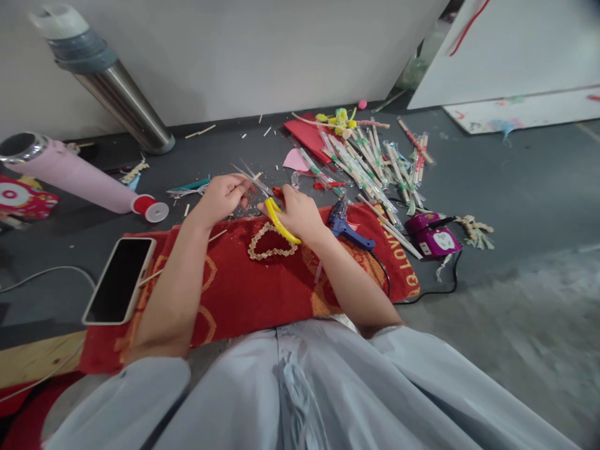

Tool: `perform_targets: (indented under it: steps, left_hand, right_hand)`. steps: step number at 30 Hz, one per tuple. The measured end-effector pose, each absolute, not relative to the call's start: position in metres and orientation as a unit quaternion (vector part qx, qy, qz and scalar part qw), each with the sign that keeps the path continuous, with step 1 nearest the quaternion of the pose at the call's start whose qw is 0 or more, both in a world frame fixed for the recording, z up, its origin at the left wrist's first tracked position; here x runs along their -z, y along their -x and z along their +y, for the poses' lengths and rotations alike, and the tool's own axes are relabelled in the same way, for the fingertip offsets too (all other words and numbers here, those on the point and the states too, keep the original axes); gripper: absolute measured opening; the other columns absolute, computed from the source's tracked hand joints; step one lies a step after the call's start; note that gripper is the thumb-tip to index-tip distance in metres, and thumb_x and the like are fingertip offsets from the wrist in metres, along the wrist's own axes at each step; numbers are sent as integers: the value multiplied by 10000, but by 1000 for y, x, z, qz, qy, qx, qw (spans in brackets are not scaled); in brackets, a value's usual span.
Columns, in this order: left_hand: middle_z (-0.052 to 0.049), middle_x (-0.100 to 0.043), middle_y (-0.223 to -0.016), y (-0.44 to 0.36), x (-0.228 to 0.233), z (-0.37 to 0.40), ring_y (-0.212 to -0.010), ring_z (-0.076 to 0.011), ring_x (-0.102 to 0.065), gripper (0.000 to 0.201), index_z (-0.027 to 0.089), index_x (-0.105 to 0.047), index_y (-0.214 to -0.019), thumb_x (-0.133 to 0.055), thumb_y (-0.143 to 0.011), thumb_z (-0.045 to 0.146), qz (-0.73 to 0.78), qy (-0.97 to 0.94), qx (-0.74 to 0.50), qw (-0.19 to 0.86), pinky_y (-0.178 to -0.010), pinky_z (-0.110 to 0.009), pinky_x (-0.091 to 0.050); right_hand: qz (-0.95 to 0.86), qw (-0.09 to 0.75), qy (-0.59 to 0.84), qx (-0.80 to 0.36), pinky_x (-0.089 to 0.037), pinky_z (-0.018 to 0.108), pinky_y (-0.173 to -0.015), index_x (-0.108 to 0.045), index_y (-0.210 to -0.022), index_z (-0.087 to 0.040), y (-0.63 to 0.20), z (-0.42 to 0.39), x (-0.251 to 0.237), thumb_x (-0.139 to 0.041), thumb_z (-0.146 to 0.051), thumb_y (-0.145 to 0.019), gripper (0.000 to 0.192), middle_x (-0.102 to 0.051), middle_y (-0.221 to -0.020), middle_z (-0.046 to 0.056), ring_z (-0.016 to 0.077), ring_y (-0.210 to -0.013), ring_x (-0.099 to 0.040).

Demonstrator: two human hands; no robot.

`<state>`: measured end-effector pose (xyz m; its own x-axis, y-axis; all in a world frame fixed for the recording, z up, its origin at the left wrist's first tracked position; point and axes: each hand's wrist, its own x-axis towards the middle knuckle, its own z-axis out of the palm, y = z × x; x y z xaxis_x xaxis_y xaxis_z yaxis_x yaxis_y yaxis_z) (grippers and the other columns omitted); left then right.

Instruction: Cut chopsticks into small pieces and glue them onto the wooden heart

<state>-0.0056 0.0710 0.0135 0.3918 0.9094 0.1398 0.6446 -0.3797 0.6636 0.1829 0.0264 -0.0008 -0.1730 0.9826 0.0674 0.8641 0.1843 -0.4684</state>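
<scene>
My right hand grips a pair of scissors with yellow handles, the blades parted and aimed up and to the left. A small red-orange piece shows by its fingers; I cannot make out what it is. Close to the blades, my left hand has its fingertips pinched together, and whatever is between them is too small to name. Below the hands, a heart-shaped ring of short pale stick pieces lies on a red towel. A blue glue gun rests right of my right hand.
Many wrapped sticks are piled at the right, near a purple box with a cord. On the left are a phone, a thread spool, a pink bottle and a steel flask. Stick scraps lie scattered.
</scene>
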Motion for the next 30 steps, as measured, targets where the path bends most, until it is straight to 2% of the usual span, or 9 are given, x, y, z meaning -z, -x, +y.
perform_targets:
  steps: [3, 7, 12, 16, 23, 30]
  left_hand:
    - [-27, -583, -603, 6, -13, 72, -604, -142, -549, 385, 193, -578, -670, -376, -943, 374, 487, -794, -257, 257, -699, -292, -474]
    - [-10, -582, -568, 3, -13, 70, -586, -138, -539, 360, 195, -589, -702, -385, -927, 388, 484, -795, -258, 259, -665, -280, -450]
    - [-1, -631, -627, -6, -10, 67, -601, -139, -572, 275, 190, -598, -732, -425, -886, 340, 449, -824, -221, 266, -649, -272, -435]
    - [-8, -640, -636, 2, -6, 74, -619, -143, -571, 334, 186, -639, -808, -405, -927, 393, 500, -795, -254, 230, -665, -266, -436]
    - [-15, -655, -661, 13, -1, 82, -616, -143, -544, 338, 174, -666, -867, -412, -923, 391, 546, -776, -231, 214, -650, -257, -411]
    - [-6, -641, -649, 11, -4, 79, -560, -126, -503, 296, 175, -662, -873, -427, -913, 351, 554, -769, -233, 219, -630, -258, -397]
  right_hand:
    - [-747, 171, 622, -160, -450, 331, -727, -545, -985, -145, -182, 27, 0, -385, -722, -878, 608, -699, -993, 148, 267, -878, -672]
    - [-737, 163, 638, -150, -452, 333, -715, -556, -985, -143, -181, 28, -2, -380, -712, -886, 604, -705, -948, 151, 272, -856, -677]
    - [-720, 192, 652, -136, -456, 340, -713, -557, -1004, -155, -183, 28, -7, -360, -689, -909, 577, -706, -882, 134, 273, -826, -683]
    - [-698, 195, 672, -153, -462, 351, -713, -575, -923, -159, -187, 30, -6, -379, -727, -878, 602, -705, -876, 147, 289, -830, -686]
    - [-694, 180, 675, -173, -484, 359, -724, -579, -880, -177, -187, 35, 2, -373, -779, -840, 638, -721, -891, 162, 295, -843, -698]
    - [-690, 163, 684, -169, -504, 383, -738, -587, -902, -172, -186, 34, -1, -390, -774, -838, 637, -719, -900, 168, 320, -865, -704]
